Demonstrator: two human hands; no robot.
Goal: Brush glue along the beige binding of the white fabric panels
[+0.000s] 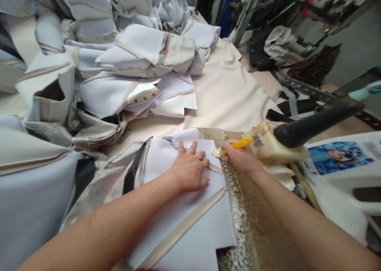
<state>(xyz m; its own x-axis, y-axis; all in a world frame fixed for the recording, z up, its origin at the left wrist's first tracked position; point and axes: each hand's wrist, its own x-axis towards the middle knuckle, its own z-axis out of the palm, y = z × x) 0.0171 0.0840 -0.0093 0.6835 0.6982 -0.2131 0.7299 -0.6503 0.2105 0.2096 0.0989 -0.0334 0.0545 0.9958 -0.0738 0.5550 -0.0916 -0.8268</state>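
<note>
My left hand (189, 168) lies flat with fingers spread on a white padded fabric piece (184, 215) edged with beige tape, pressing it onto the work surface. My right hand (241, 157) is closed round a yellow-handled tool (238, 144), whose tip meets the fabric's edge near a small beige tab (216, 153). The piece lies beside a strip crusted with pale dried residue (236, 207).
A large heap of similar white and beige sewn pieces (125, 60) fills the left and back. Beige cloth (226, 92) covers the table behind. At right stand a glue-caked pot (274, 146) with a black handle (318, 122), a white plastic container (342, 171), and dark straps (297, 104).
</note>
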